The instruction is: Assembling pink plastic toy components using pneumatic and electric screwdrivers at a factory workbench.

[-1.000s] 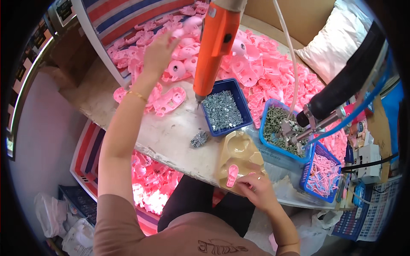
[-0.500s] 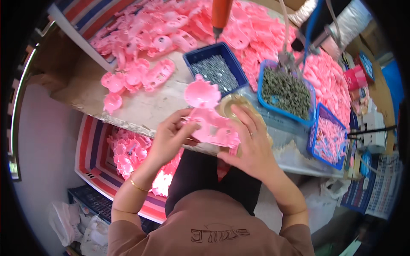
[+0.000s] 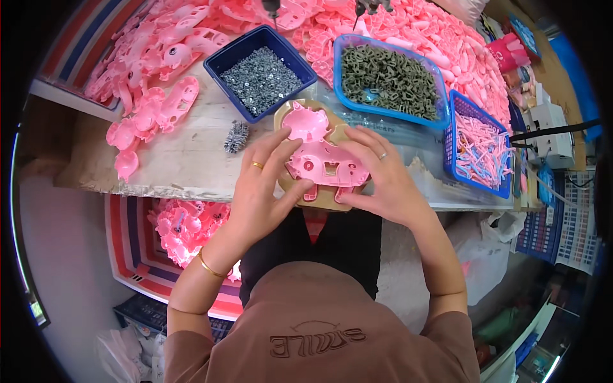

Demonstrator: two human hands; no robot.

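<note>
A pink plastic animal-shaped half shell lies hollow side up in a tan shaped holder at the table's front edge. My left hand grips the shell's left side, fingers at the round head part and thumb by a lower leg. On the other side my right hand bears on its right end, with fingers along the upper edge and thumb near the other leg. Just left of the holder is a small clump of screws. Behind it stands a dark blue bin of loose screws.
A light blue tray holds grey-green small parts; right of it is a blue basket of pink and blue sticks. Pink parts pile up behind. A driver tip hangs above the bin. Below the table sits a striped bag of shells.
Both hands have lowered the pink shell from the air into the tan holder. The view has shifted, and the screw clump now shows beside the bin.
</note>
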